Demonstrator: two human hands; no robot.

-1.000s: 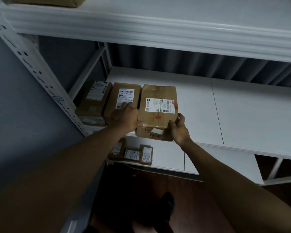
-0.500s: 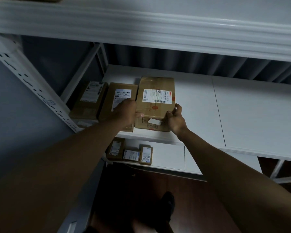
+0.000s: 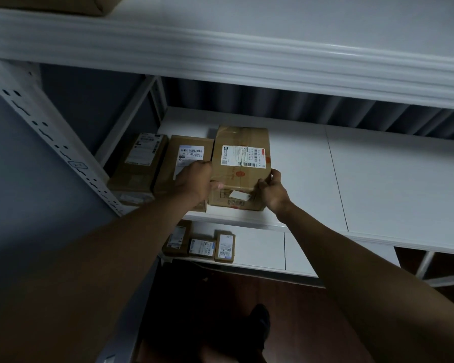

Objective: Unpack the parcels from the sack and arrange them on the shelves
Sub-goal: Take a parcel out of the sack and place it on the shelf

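Observation:
A brown cardboard parcel [image 3: 240, 142] with a white shipping label lies on the white middle shelf [image 3: 378, 179], third in a row beside two other labelled parcels [image 3: 189, 153] [image 3: 142, 158]. My left hand [image 3: 194, 182] grips its near left corner, fingers curled round the edge. My right hand [image 3: 271, 189] holds its near right corner, thumb on top. The sack is not in view.
Three small parcels [image 3: 211, 247] sit on the lower shelf [image 3: 260, 252]. Another box [image 3: 63, 3] sits on the top shelf, whose thick front rail [image 3: 247, 58] overhangs. A perforated upright [image 3: 50, 142] stands at left. Dark wooden floor and a shoe [image 3: 260, 320] lie below.
Both hands have pushed the parcel farther back onto the middle shelf, so it lines up beside the two other parcels.

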